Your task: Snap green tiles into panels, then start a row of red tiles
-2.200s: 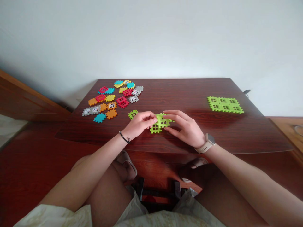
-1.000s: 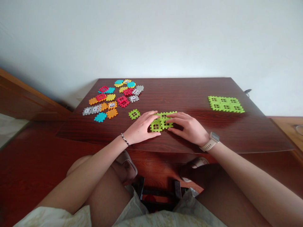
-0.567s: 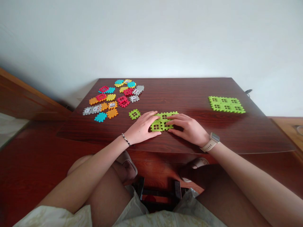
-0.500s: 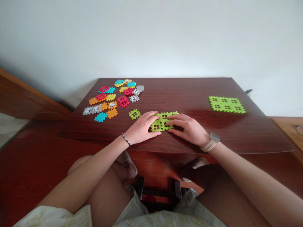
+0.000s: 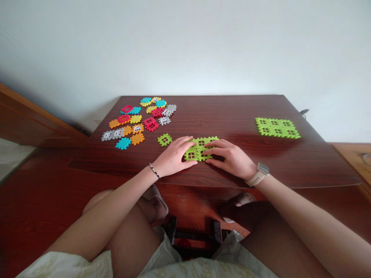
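Note:
A panel of interlocking green window tiles [image 5: 200, 143] lies flat near the front edge of the table, between my hands. My left hand [image 5: 177, 154] grips its left side, with the fingers over the top and the thumb by the near edge. On the right side, my right hand [image 5: 227, 156] holds the panel with fingers curved over the tiles and the thumb at the near edge. Parts of the panel are hidden under my fingers. Just left of my left hand lies one loose green window tile [image 5: 165, 139].
Several loose tiles in red, yellow, orange, blue and grey, such as an orange tile [image 5: 137, 139] and a blue tile [image 5: 123, 143], are spread over the left of the dark wooden table [image 5: 220, 116]. A joined green panel [image 5: 278, 128] lies at the right. A white wall stands behind.

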Tool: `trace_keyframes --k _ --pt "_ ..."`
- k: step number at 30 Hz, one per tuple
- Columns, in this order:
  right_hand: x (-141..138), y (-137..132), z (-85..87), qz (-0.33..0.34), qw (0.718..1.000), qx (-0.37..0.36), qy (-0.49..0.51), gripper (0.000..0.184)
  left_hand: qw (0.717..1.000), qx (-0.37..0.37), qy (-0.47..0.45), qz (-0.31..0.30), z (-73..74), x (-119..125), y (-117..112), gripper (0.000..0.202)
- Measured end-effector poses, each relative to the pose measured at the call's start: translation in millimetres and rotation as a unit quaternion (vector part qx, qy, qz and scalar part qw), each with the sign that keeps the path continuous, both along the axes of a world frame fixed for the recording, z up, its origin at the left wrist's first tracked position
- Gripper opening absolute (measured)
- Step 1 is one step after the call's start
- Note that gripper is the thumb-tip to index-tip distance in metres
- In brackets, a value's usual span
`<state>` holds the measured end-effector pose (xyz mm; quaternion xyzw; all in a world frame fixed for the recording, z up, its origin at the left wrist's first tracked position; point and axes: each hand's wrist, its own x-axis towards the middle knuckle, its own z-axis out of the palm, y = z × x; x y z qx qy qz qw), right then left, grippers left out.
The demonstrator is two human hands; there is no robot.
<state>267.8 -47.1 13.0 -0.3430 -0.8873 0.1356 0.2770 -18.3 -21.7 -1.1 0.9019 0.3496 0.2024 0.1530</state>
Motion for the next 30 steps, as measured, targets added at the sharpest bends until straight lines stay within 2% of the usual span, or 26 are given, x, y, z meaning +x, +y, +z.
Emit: trace_keyframes --k 16,30 --pt "1.3 2.0 -3.2 0.0 1.0 -0.002 -0.003 0.019 1.0 -0.005 0.008 0.004 0.1 -0.4 -0.6 0.058" --pt "0.0 0.9 2.1 0.0 0.999 0.004 -0.044 0.022 1.0 -0.011 0.008 0.005 1.0 0.8 -0.4 0.057"
